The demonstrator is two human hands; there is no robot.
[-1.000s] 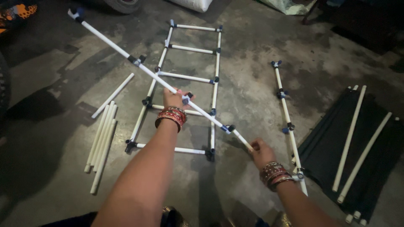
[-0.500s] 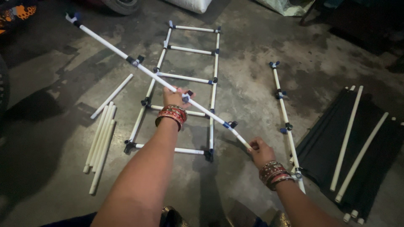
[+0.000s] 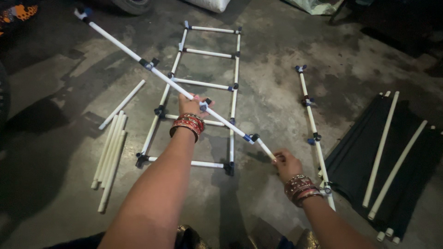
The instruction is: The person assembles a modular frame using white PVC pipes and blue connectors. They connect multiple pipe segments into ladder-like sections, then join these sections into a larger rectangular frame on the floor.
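A long white pipe with dark joint fittings spaced along it runs slantwise from the far left down toward the near right, raised off the concrete floor. Its far end carries a dark fitting; the near end is bare white tube. It crosses above a ladder-shaped frame of the same white pipe lying flat.

Both arms are being stretched forward and down, with the hands closed.

The left hand is being held farther out, its arm extended nearly straight, its fingers curled shut and its back turned up toward the camera; a stack of red bangles is being worn at the wrist. The right hand is being kept lower and nearer the body, its fingertips pinched together, with similar bangles being worn at that wrist.
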